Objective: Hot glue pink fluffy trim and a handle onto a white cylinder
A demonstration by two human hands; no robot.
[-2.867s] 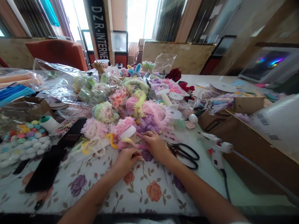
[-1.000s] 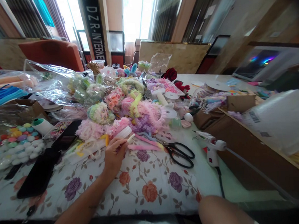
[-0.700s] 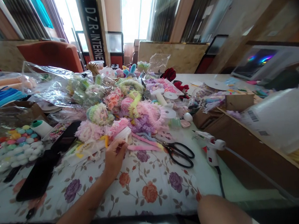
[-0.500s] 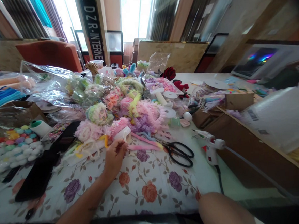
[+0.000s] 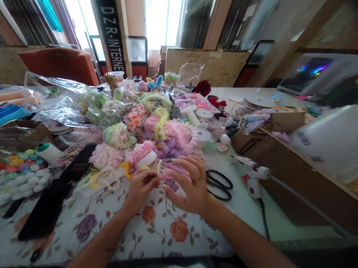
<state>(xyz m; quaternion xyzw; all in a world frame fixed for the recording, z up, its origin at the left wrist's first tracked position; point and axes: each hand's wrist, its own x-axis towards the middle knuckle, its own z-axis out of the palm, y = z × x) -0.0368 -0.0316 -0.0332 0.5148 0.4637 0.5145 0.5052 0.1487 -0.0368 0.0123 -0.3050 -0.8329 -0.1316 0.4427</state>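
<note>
My left hand (image 5: 140,189) rests on the flowered tablecloth (image 5: 118,228), its fingers pinched on a thin white strip (image 5: 158,167) that sticks up from them. Close beside it my right hand (image 5: 191,183) hovers with the fingers spread and nothing in them. Pink fuzzy strips (image 5: 173,169) lie on the cloth just beyond both hands, partly hidden by the right hand. Right behind them rises a heap of pink, purple and green frilly lace pieces (image 5: 154,131).
Black scissors (image 5: 219,185) lie right of my right hand, then a white glue gun (image 5: 252,177) with its cord. Cardboard boxes (image 5: 291,163) line the right side. A tray of coloured pompoms (image 5: 19,171), a green-topped spool (image 5: 47,151) and plastic bags (image 5: 57,101) fill the left.
My right hand, off the table half a second ago, has come back up beside the left hand with fingers spread. The left hand stays pinched at the same spot, the white strip now sticking up.
</note>
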